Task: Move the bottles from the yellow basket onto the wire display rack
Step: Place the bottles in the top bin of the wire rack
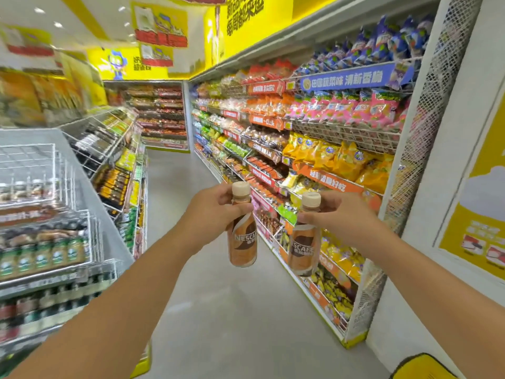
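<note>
My left hand (211, 212) grips a brown coffee bottle (243, 242) by its neck, cream cap up, held out over the aisle floor. My right hand (338, 214) grips a second, similar coffee bottle (303, 250) by its neck, a little to the right and lower. Both bottles hang upright and apart from each other. The white wire display rack (41, 165) stands at the left, with rows of bottles on its tiers. A corner of the yellow basket (420, 367) shows at the bottom right edge.
Snack shelves (328, 138) full of bags line the right side of the aisle, ending in a white mesh panel (410, 173). More sloped shelves (117, 160) run along the left behind the rack. The grey floor (240, 310) stretches ahead between them.
</note>
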### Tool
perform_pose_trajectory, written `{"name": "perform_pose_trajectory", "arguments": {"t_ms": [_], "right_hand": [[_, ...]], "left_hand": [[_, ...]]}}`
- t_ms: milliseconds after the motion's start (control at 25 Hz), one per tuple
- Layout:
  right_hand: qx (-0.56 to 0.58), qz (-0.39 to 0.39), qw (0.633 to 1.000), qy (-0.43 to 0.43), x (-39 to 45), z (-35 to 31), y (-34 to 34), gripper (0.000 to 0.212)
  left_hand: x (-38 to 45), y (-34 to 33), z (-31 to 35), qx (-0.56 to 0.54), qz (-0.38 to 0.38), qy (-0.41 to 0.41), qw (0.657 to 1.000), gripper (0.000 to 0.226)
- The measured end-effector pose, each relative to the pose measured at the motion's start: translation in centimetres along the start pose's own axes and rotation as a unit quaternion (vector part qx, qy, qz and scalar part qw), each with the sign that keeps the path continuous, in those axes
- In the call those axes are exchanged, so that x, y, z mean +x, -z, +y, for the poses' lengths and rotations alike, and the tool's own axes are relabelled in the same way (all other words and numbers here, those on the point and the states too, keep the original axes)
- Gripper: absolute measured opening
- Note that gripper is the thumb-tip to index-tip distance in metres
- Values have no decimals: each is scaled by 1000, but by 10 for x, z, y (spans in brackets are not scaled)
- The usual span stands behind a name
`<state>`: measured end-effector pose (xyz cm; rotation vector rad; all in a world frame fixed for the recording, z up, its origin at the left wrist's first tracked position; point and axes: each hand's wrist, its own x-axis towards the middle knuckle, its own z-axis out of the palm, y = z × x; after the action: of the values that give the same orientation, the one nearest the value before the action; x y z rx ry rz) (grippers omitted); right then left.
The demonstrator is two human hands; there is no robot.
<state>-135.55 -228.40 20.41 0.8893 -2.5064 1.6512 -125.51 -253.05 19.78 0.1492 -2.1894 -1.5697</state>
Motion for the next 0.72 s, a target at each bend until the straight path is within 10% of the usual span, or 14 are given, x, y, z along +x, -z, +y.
{"name": "perform_pose_trajectory", "arguments": {"t_ms": [720], "right_hand": [[92,-200,971,95,69,-233,-436,16]], "left_hand": [[-114,460,-64,107,227,57,966,21]]}}
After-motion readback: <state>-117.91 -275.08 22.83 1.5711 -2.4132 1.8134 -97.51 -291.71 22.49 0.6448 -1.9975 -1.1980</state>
